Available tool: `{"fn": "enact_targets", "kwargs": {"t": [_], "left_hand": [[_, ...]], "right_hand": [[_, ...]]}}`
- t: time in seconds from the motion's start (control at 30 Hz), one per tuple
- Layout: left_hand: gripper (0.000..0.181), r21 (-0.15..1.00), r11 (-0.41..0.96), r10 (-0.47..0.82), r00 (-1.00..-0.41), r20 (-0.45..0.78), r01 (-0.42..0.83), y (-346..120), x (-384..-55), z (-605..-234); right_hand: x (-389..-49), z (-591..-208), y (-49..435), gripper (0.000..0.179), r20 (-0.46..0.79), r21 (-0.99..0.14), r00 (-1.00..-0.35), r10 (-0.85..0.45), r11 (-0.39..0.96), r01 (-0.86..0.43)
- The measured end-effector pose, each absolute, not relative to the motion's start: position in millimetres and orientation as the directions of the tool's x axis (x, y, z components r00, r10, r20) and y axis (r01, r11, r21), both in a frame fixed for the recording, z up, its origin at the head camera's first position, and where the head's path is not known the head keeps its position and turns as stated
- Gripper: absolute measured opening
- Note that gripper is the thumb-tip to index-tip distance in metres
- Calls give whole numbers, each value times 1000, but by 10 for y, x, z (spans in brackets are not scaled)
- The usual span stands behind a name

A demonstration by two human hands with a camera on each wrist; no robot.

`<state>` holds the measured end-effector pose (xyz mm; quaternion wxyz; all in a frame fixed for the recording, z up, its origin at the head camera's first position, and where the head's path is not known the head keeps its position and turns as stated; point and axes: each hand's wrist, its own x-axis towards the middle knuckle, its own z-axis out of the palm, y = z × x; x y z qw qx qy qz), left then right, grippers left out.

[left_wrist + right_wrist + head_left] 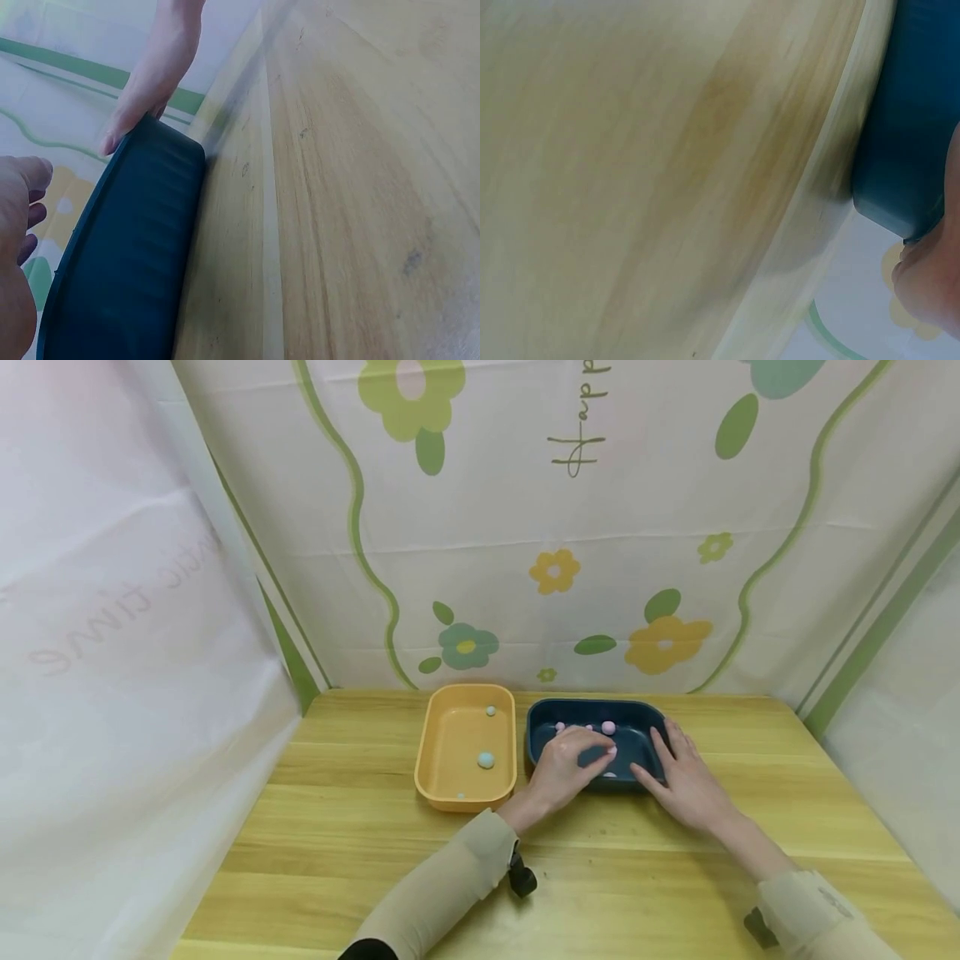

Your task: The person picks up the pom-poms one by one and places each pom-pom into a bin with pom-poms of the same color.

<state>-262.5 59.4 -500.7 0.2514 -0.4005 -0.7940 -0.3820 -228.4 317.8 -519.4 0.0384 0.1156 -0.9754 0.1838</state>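
Note:
My left hand (561, 768) is over the dark blue tray (538, 714), thumb and forefinger pinching a small pink ball (612, 751). Several other pink balls, among them a larger pink ball (608, 727), lie in that tray, some partly hidden behind the left hand. Spread over the tray's right end is my right hand (690, 785), its fingers fairly straight and touching the rim. In the left wrist view, the right thumb (111, 142) lies at the rim of the tray. The right wrist view shows the tray's outer wall (911, 135) beside part of the hand.
Left of the blue tray stands a yellow tray (429, 752) holding a larger pale green ball (486, 760) and smaller green ones. Both trays stand near the back of the wooden table (600, 893). Patterned cloth (480, 510) hangs behind and at both sides.

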Motion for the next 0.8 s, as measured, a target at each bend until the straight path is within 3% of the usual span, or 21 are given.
{"fn": "enact_targets", "kwargs": {"t": [0.43, 0.8], "left_hand": [[30, 440, 462, 517, -637, 572, 770, 569, -2557, -4949], [34, 336, 551, 658, -645, 387, 764, 322, -2557, -4638]], "right_hand": [[-2240, -5159, 3191, 93, 121, -352, -970, -209, 905, -239], [-2315, -5097, 3203, 89, 117, -369, -976, -182, 904, -213]]}}
